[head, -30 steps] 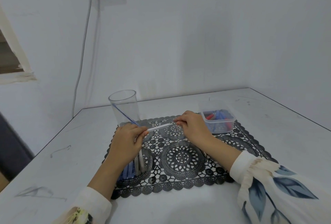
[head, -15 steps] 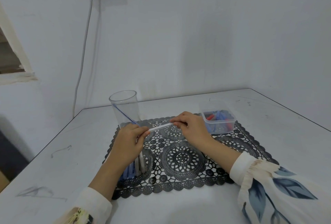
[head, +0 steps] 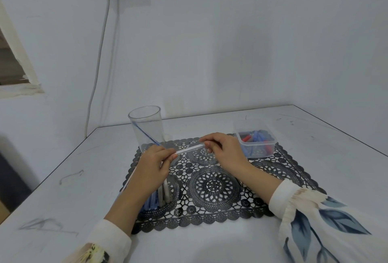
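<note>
A thin white pen barrel (head: 189, 149) is held level above a black lace placemat (head: 214, 187). My left hand (head: 154, 165) pinches its near left end, and my right hand (head: 223, 150) pinches its far right end between thumb and fingers. Behind my left hand stands a clear plastic cup (head: 148, 128) with one blue refill (head: 146, 134) leaning inside. Several blue and grey pen parts (head: 161, 196) lie on the mat beside my left wrist, partly hidden by it.
A small clear plastic box (head: 255, 144) with blue and red pen caps sits on the mat's far right corner. The white table (head: 63, 189) meets walls at the back and right. A cable (head: 98, 58) hangs from a wall socket at the upper left.
My right hand's fingers have shifted slightly along the barrel's right end. The barrel and my left hand stay almost where they were.
</note>
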Demonstrator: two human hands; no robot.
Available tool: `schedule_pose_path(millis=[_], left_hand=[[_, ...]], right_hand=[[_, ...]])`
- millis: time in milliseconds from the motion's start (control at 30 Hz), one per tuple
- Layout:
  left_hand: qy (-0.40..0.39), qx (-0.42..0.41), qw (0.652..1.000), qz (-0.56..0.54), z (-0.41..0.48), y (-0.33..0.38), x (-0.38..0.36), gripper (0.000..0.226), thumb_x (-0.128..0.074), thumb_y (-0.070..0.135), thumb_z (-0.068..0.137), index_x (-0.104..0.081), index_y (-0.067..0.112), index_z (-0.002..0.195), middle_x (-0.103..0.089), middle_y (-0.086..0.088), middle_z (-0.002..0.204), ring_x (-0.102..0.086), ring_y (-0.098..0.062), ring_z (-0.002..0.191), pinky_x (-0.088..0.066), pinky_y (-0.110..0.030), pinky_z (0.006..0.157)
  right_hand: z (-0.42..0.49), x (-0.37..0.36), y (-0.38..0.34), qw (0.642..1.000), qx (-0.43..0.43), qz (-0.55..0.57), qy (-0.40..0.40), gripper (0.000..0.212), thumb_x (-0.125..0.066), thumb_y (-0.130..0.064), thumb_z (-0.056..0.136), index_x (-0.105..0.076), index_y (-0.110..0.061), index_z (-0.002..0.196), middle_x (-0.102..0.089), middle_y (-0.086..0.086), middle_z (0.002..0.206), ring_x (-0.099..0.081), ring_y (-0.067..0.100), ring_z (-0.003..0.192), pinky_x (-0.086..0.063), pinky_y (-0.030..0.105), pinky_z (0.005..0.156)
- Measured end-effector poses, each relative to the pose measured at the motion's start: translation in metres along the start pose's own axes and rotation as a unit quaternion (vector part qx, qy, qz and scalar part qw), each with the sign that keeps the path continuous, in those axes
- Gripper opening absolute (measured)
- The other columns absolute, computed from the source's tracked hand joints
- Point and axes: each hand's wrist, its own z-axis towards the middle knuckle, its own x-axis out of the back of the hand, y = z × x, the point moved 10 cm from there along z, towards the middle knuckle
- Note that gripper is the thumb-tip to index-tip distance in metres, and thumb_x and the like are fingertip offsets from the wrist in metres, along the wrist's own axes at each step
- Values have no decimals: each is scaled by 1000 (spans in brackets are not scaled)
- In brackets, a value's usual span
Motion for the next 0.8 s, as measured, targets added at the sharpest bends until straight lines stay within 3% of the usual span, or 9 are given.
schedule_pose_path(millis=[133, 267, 400, 600, 800], left_hand=[[3, -7, 1000, 2, 0, 3, 2, 27, -56, 22, 84, -73, 6, 97, -67, -2, 78, -55, -15, 75, -36, -14, 70], [-3, -8, 1000, -6, 1, 3, 2, 27, -56, 23, 84, -73, 6, 98, -67, -2, 77, -54, -13, 75, -37, -12, 70], [-11, -9, 1000, -14, 0, 1, 0, 26, -57, 23, 86, -73, 7, 99, -66, 0, 77, -52, -12, 74, -37, -13, 68], [-6, -29, 1000, -1, 0, 6, 0, 25, -57, 22, 84, -73, 8, 97, -66, 2, 77, -45, -1, 75, -34, -11, 70], [8, -15, 1000, 7, 1, 1, 2, 28, -54, 24, 86, -73, 7, 97, -66, 1, 77, -52, -11, 76, -35, -12, 70]], right_hand=[[-1, 0, -4, 999, 12, 38, -5, 23, -55, -6, 91, -68, -23, 99, -65, -12, 79, -59, -6, 71, -53, 19, 73], [-2, 1, -10, 998, 42, 55, -9, 30, -60, -2, 87, -65, -30, 96, -63, -8, 82, -58, -1, 78, -48, 15, 76], [-3, -2, -15, 995, 66, 76, -27, 34, -57, 5, 87, -65, -27, 96, -64, -6, 85, -60, 5, 84, -51, 19, 82], [-3, -4, -12, 996, 65, 40, -35, 26, -50, -8, 95, -62, -30, 98, -61, -7, 69, -57, 5, 64, -51, 29, 64], [-2, -10, -7, 997, 42, 29, -57, 13, -50, -17, 96, -59, -19, 105, -63, -4, 73, -58, 6, 66, -49, 22, 66]])
